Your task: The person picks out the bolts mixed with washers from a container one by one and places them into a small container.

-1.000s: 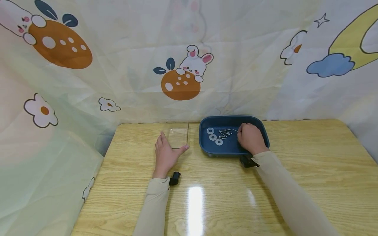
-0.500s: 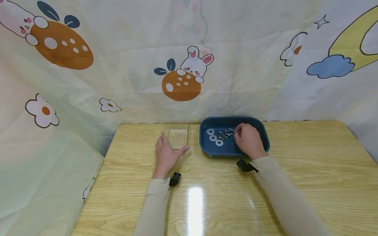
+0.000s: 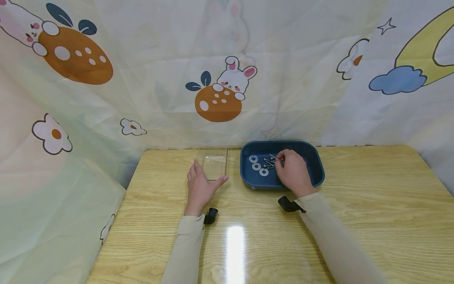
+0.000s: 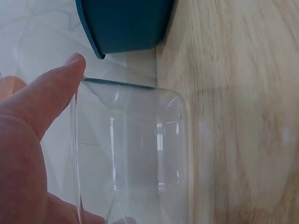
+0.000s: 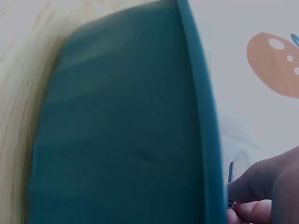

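Observation:
A clear, see-through container (image 3: 214, 165) stands on the table at the left of centre. My left hand (image 3: 199, 187) holds it from the near side, thumb at one rim corner and fingers along the other side, as the left wrist view shows. Over the dark blue tray (image 3: 259, 186), my right hand (image 3: 293, 171) pinches a small metal screw (image 5: 231, 171) between thumb and fingers, threaded end sticking up in the right wrist view. Inside the tray lie several loose screws (image 3: 268, 164) beside three flat washers (image 3: 256, 166). The tray's wall fills most of the right wrist view.
The wooden table (image 3: 372, 197) extends to both sides and toward me. A patterned cloth (image 3: 298, 79) hangs right behind its far edge and along the left. Each wrist carries a small black camera, such as the right wrist camera (image 3: 288, 204).
My right hand has moved left and slightly up from the tray's right part toward the loose screws, still pinching the screw. The left hand and the clear container have stayed put.

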Available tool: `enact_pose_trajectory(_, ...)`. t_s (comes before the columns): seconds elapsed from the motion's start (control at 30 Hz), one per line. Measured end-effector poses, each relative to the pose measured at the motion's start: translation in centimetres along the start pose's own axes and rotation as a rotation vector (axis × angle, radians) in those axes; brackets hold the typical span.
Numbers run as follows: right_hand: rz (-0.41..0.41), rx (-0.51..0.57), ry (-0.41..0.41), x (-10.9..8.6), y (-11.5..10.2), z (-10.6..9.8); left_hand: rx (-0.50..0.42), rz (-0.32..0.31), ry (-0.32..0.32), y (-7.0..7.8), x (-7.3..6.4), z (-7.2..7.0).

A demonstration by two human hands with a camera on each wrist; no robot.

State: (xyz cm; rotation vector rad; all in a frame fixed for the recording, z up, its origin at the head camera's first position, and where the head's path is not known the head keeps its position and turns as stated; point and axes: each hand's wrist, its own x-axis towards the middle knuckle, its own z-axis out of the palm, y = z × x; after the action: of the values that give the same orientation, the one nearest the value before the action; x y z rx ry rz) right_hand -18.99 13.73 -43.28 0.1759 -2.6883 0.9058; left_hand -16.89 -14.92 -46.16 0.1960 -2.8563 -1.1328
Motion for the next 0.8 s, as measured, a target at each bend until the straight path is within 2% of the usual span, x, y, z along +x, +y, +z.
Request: enact_pose_trajectory(0.8,-0.068,0.119,0.037,-0.9,-2.6,2.3,-0.016,0.005,-0.002,0.0,0.0,0.0)
